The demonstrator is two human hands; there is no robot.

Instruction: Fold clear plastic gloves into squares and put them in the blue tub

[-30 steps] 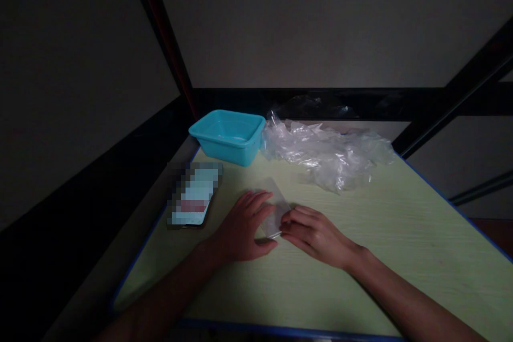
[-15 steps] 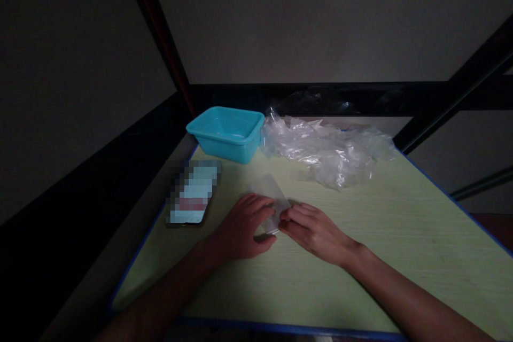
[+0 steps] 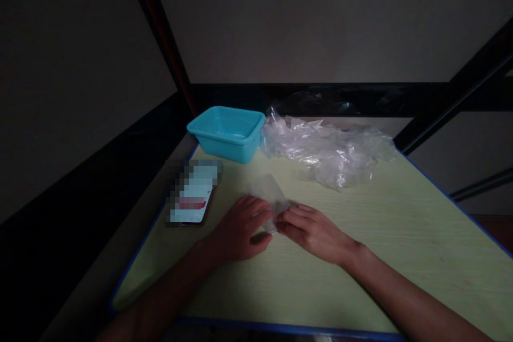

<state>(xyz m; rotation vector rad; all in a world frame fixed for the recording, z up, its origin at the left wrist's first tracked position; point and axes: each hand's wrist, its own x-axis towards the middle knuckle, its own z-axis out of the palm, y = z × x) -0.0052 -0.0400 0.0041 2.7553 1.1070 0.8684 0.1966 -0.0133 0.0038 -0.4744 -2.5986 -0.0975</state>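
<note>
A small translucent plastic piece, perhaps a flat bag [image 3: 272, 191], lies on the table between my hands, its near part partly covered by fingers. My left hand [image 3: 244, 228] rests at its left side, thumb and index finger apart in a curve, fingertips on or just beside the plastic. At the right edge, the fingers of my right hand [image 3: 306, 231] are bunched together and pinch the plastic near its lower corner.
A turquoise plastic basin [image 3: 228, 147] stands at the far left of the blue-edged table [image 3: 401, 230]. Crumpled clear plastic bags [image 3: 324, 152] spread across the back. A phone [image 3: 194, 192], its screen blurred out, lies left of my left hand.
My left hand has drawn back slightly to the left, showing a bit more of the plastic. My right hand's fingertips have shifted a little left.
</note>
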